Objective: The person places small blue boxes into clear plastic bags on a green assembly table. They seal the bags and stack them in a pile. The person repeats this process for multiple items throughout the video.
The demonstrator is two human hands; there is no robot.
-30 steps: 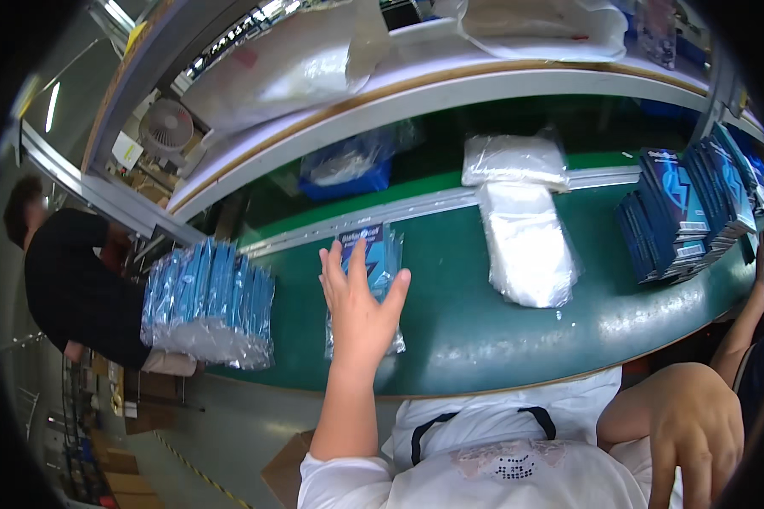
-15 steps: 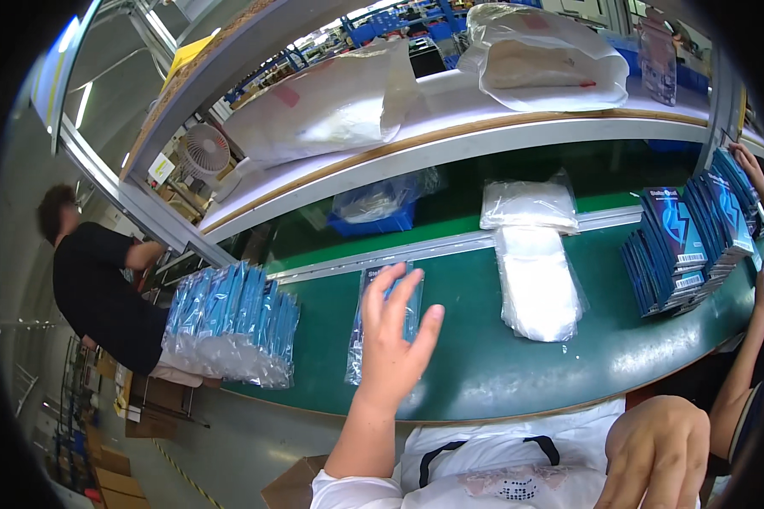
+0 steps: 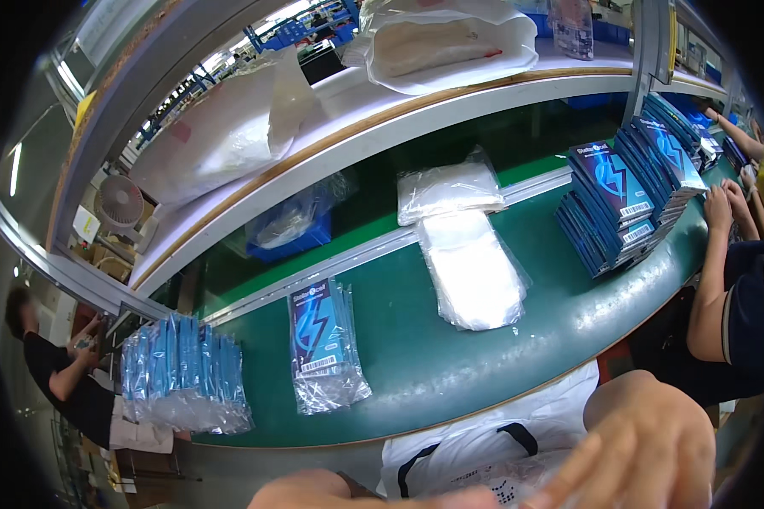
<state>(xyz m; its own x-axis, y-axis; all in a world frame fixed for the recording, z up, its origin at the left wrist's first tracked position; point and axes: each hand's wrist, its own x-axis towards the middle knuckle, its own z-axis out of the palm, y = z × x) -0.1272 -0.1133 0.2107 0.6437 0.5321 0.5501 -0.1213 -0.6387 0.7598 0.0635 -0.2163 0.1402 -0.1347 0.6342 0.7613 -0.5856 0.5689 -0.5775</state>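
Interval between handlings at a green desk (image 3: 399, 348)

Nearest the viewer, the left hand (image 3: 450, 502) and the right hand (image 3: 654, 441) lay low at the lower edge of the frame, close to one another; blur and cropping left it impossible to tell whether they touched or were clamped on anything. The step in hand was judged to be a break between two handlings of packets. A further handling would have called for the hands to rise over the desk and for the fingers to take one packet or one bag by its edge.

Beyond them, left of centre, the bagged blue packets (image 3: 314, 327) lay in a small overlapping pile, with a row of bagged packets (image 3: 182, 369) at lower left. Clear bags (image 3: 475, 276) lay at the centre, and stacks of unbagged blue packets (image 3: 607, 182) stood at upper right, a co-worker's arm (image 3: 711, 297) beside them. Farther off were a blue bin (image 3: 293, 242) and a shelf (image 3: 560, 83) bearing white sacks (image 3: 221, 140).

Compared with the frame half a second earlier, the left hand had withdrawn from above the small pile, leaving it uncovered, and the view had swung so that the central bags sat farther left in the frame.
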